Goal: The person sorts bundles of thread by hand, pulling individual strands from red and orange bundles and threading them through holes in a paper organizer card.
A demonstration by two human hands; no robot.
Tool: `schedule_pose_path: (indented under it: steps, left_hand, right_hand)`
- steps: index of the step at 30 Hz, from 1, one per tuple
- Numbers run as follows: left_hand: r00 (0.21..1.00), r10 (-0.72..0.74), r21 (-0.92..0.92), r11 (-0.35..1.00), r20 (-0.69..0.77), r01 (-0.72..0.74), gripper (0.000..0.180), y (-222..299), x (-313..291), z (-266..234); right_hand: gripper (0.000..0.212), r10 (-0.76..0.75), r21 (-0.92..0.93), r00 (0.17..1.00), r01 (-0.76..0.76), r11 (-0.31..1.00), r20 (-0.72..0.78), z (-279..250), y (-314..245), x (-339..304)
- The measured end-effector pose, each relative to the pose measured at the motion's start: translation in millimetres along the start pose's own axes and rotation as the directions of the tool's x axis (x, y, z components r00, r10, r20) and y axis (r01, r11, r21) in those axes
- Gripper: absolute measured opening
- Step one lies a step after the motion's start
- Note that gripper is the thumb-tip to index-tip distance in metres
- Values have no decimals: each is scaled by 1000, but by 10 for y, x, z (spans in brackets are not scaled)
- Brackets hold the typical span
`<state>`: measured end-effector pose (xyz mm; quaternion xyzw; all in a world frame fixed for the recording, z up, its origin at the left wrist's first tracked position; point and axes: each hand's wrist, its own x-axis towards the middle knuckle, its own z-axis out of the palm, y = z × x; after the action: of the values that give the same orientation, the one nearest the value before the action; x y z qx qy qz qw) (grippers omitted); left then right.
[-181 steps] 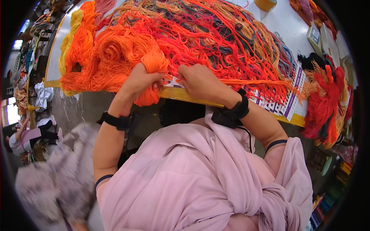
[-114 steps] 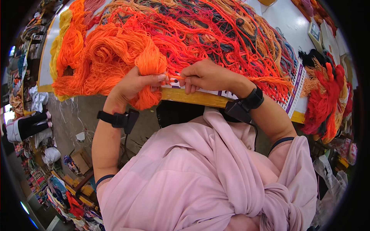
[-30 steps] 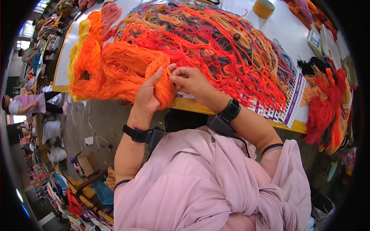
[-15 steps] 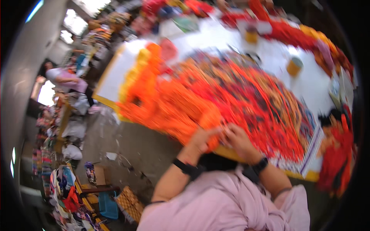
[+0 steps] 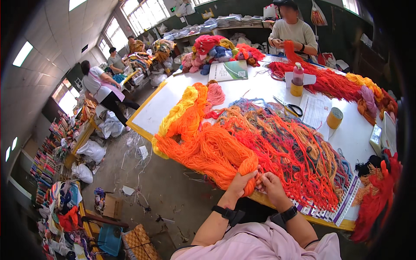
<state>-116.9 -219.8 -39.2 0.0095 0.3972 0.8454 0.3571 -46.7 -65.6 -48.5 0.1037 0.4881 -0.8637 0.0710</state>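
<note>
A thick skein of orange yarn (image 5: pixel 208 149) lies at the table's near edge, its looped end hanging by my hands. My left hand (image 5: pixel 241 183) is closed around that looped end, thumb pointing toward the right hand. Close beside it, my right hand (image 5: pixel 272 187) has its fingers pinched together at the skein's edge. Whatever strand sits between those fingertips is too small to make out. Right of the skein spreads a wide heap of red, orange and grey-blue yarn strands (image 5: pixel 286 147), laid over purple-and-white printed strips (image 5: pixel 344 207).
On the white, yellow-edged table (image 5: pixel 145 112) are scissors (image 5: pixel 288 106), a yarn cone (image 5: pixel 334 118), a pink bottle (image 5: pixel 298 73), a booklet (image 5: pixel 229 70) and more yarn heaps. A person (image 5: pixel 294 32) handles red yarn across the table. Bags and scraps lie on the floor at left.
My view has tilted up and steadied, so the far side of the room and the person opposite now show. Both hands stay together at the orange skein's end.
</note>
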Motion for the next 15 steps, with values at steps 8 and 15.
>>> schedule_pose_path:
  steps: [8, 15]
  left_hand:
    - [1000, -24, -41, 999, 3, 24, 33, -184, 2, -68]
    - [994, 102, 81, 992, -31, -99, 25, 170, 10, 19]
  right_hand:
    - [14, -134, -113, 985, 122, 986, -108, 73, 33, -256]
    - [11, -213, -161, 976, 203, 966, -46, 102, 85, 122]
